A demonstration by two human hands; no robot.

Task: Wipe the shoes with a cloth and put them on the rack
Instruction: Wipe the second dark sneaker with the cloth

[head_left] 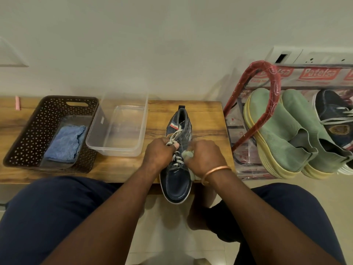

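Gripping the navy shoe from both sides

The navy shoe (176, 180) lies on the wooden bench (208, 119), its toe toward the person and past the bench's near edge. The left hand (160, 153) curls round its laces (176, 133). The right hand (205, 158) bunches a pale cloth (186, 154) against the shoe's right flank. Right of the shoe stands the rack (271, 87) with green shoes (282, 131); left of the shoe are a clear tub (118, 127) and a basket (47, 111).

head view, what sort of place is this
Probably a home entryway or shoe corner: a plastic-wrapped shoe rack holding green shoes, and a low wooden bench against a plain wall with a socket panel. The left hand holds a navy shoe; the right hand grips a cloth.
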